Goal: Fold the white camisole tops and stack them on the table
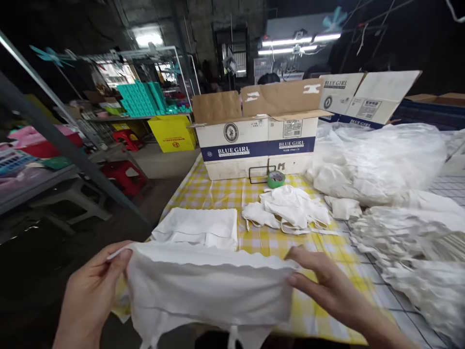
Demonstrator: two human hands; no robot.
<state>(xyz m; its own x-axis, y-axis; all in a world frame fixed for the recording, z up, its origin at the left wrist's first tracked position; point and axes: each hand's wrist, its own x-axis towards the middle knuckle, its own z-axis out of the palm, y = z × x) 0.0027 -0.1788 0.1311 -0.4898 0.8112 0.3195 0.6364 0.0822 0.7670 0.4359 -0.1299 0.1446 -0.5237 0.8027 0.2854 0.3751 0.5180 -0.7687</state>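
A white bandeau-like garment [210,286] with a scalloped edge and thin straps is stretched between my hands above the table's front edge. My left hand [92,286] pinches its left end between thumb and fingers. At the other end, my right hand [323,281] grips the upper corner with thumb and forefinger. Just beyond it, a flat folded white garment [199,225] lies on the yellow checked tablecloth [250,237]. To the right of that sits a loose heap of white strapped garments [290,208].
A BLUE GIRL carton [236,165] stands open at the back, with green tape [276,179] before it. White garments [417,247] are piled at right, below a big translucent plastic bag [378,155]. A grey metal post [72,150] slants across the left.
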